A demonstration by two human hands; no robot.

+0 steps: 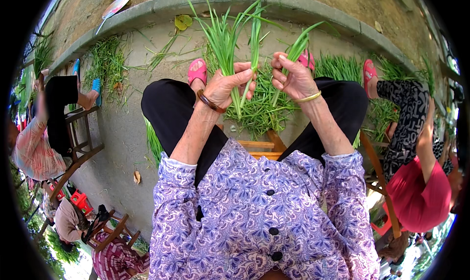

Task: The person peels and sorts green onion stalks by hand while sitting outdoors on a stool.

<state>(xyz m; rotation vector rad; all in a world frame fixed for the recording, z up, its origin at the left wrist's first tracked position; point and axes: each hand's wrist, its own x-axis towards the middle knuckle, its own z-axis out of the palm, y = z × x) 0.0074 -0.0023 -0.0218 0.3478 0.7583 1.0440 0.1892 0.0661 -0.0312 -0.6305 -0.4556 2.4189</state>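
My left hand (228, 85), with a brown bangle at its wrist, holds a bunch of long flat green leaves (223, 41), likely garlic chives. A separate thin tuft (254, 41) stands up at its thumb and fingertips. My right hand (293, 74), wearing a pale yellow bangle, grips a smaller bunch (302, 45) between thumb and fingers. The two hands are apart, above my lap. Beneath them, a loose heap of green stalks and trimmings (264, 111) lies on the pavement between my feet. The lower ends of both bunches point down towards that heap.
More greens lie in a pile at the left (106, 60) and in a neat row at the right (339, 67). A concrete kerb (286, 0) curves across the far side, with a hand fan (115, 6) on it. People sit on wooden chairs at both sides.
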